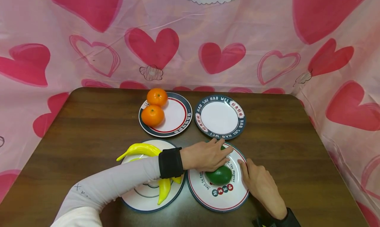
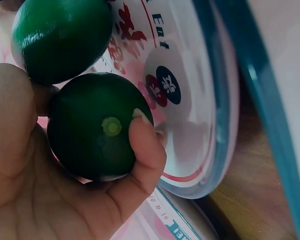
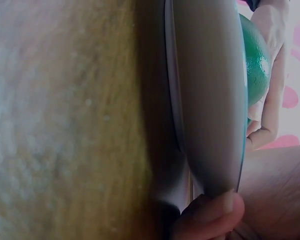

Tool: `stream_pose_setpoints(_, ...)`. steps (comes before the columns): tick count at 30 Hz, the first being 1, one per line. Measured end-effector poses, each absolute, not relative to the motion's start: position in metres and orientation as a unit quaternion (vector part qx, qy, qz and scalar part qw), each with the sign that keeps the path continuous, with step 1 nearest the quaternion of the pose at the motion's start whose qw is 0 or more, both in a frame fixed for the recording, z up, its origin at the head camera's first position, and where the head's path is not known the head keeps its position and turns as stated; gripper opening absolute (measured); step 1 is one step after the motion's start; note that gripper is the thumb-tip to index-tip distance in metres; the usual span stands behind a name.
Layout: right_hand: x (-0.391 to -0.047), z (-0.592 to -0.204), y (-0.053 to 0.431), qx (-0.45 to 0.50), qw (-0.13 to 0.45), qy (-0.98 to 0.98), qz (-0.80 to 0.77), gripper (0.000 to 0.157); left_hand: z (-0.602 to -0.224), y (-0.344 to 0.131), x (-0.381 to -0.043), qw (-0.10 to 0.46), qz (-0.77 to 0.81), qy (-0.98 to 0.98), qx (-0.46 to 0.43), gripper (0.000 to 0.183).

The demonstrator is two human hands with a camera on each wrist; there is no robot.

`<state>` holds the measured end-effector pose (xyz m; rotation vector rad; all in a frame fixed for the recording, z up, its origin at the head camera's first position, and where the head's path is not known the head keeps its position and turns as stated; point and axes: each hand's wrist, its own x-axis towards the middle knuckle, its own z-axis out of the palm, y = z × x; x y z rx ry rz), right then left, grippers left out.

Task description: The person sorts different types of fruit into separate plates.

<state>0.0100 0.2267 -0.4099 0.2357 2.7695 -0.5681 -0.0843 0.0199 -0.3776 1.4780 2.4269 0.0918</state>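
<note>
In the head view my left hand (image 1: 203, 156) reaches across to the near right plate (image 1: 203, 195), which has a red-lined rim and printed lettering. The left wrist view shows it gripping a glossy dark green avocado (image 2: 87, 112) with a pale stem mark, thumb and fingers around its sides. Right beside it on the plate is a second avocado (image 1: 220, 176), nearer the front edge. At the plate's right edge my right hand (image 1: 260, 181) holds the rim, thumb on top. In the right wrist view a curled finger (image 3: 215, 212) shows at the rim's underside.
Yellow bananas (image 1: 145, 149) lie on the near left plate (image 1: 130, 197), partly hidden under my left forearm. Behind stand a plate (image 1: 178, 113) with two oranges (image 1: 152, 115) and a blue-rimmed plate (image 1: 220, 118). A pink heart-patterned cloth (image 1: 190, 29) hangs behind the wooden table (image 1: 291, 134).
</note>
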Motion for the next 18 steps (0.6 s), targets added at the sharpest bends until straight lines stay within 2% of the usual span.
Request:
stream_pose_setpoints(11,0.009,-0.406,0.226,0.087,0.165,0.962,-0.200,0.057,-0.375,0.018,-0.087,0.143,0.030,0.837,0.528,0.058)
stream_pose_setpoints(18,0.008,-0.406,0.227,0.093,0.181,0.957,-0.208,0.060,-0.367,0.013,-0.090,0.144,0.064,0.848,0.506,0.061)
